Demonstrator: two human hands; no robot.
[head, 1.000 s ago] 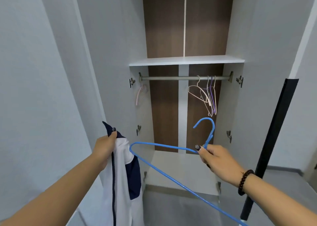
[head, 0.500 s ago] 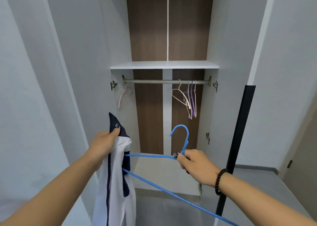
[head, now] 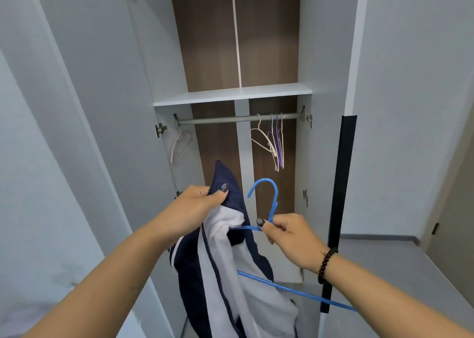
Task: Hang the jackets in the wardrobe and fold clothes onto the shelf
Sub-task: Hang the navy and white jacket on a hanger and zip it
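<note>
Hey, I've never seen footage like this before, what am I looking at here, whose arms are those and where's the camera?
There is no machine here. The camera sits on a person's head and looks forward and down, so the two bare arms reaching in from the bottom are that person's own.

They stand at an open wardrobe. Inside is a white shelf, and under it a metal rail. A few empty hangers hang at its right end, and one pink hanger at its left.

The left hand grips the collar of a navy and white jacket. The right hand pinches a blue hanger just below its hook. One arm of the hanger goes into the jacket; the jacket is not yet on the rail.
</note>
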